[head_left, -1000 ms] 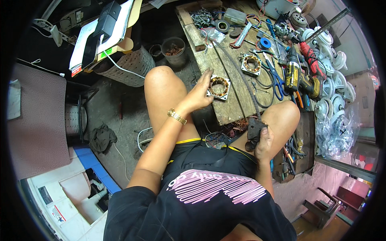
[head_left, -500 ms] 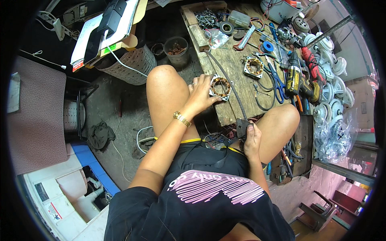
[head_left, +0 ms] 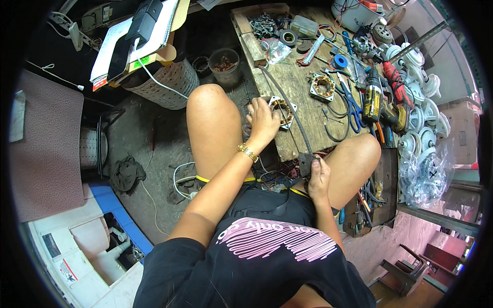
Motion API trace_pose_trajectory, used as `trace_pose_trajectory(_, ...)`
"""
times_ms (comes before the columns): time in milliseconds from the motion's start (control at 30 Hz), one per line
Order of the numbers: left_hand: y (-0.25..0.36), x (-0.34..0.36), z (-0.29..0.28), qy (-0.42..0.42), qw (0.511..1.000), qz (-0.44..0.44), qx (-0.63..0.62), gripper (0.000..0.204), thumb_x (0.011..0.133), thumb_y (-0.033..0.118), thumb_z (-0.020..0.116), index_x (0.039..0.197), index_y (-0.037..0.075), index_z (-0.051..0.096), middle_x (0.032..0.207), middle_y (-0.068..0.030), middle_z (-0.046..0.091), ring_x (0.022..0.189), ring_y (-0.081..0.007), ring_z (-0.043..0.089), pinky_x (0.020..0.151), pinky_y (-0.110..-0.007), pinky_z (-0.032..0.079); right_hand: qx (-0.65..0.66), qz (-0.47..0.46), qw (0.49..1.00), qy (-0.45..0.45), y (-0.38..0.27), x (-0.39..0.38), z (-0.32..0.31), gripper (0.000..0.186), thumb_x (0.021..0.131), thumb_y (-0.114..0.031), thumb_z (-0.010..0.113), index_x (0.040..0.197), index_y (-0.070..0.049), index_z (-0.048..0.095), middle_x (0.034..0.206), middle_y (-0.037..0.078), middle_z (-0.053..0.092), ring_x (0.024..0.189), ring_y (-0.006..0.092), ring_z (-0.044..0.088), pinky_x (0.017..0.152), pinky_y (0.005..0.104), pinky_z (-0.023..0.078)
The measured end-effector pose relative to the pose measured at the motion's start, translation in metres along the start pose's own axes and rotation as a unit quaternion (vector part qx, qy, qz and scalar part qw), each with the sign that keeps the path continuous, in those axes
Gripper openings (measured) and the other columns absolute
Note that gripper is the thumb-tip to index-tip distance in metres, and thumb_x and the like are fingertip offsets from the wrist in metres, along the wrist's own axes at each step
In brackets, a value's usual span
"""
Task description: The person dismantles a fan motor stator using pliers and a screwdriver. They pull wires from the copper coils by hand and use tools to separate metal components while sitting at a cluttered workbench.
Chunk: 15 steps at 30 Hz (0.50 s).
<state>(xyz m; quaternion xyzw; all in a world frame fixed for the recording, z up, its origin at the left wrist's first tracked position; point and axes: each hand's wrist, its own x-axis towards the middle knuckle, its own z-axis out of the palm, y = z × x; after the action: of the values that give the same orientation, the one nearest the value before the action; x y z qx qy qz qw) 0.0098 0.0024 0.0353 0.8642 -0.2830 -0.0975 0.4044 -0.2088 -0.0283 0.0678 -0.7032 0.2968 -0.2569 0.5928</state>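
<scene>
My left hand [head_left: 263,121] is closed, its fingers curled beside the bench's left edge. It covers the left side of a ring-shaped motor stator [head_left: 288,109] with copper windings and a pale frame. The thumb and anything in the fingers are hidden. My right hand [head_left: 319,178] grips a dark block [head_left: 305,163] at the near end of a curved dark rod [head_left: 290,108]. A thin straight line runs beside the rod and crosses the stator. A second copper-wound stator [head_left: 322,87] lies farther right on the bench.
The worn wooden bench [head_left: 298,137] carries blue-handled scissors [head_left: 354,110], a yellow-black drill [head_left: 374,97], a red power tool [head_left: 396,82] and a blue tape roll [head_left: 339,61]. White plastic wheels [head_left: 418,118] line the right side. A bucket [head_left: 226,74] stands on the floor beyond my left knee.
My left hand has turned and its fingers have drawn in from a spread hold across the stator to a curl at its left side. My right hand keeps its grip, nearly still.
</scene>
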Motion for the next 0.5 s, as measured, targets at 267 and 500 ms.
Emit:
trace_pose_trajectory(267,0.004,-0.004,0.006,0.053,0.998,0.0,-0.014,0.032,0.077,0.006,0.056,0.102,-0.006,0.043,0.11,-0.0245,0.045,0.107,-0.0448,0.044,0.091,-0.055,0.038,-0.006,-0.005,1.0,0.03,-0.01,-0.004,0.008,0.043,0.101,-0.035,0.047,0.077,0.0,0.053,0.061,0.001,0.045,0.057,0.0092,0.042,0.052,0.0277,0.035)
trace_pose_trajectory(500,0.0,-0.003,0.009,0.086,0.995,0.044,-0.014,0.03,0.076,0.003,0.056,0.099,-0.008,0.04,0.105,-0.0269,0.044,0.103,-0.0459,0.045,0.093,-0.051,0.037,-0.029,0.021,0.998,0.044,-0.032,-0.011,0.01,0.042,0.101,-0.034,0.046,0.079,0.001,0.057,0.061,0.0,0.044,0.055,0.0085,0.04,0.05,0.0281,0.033)
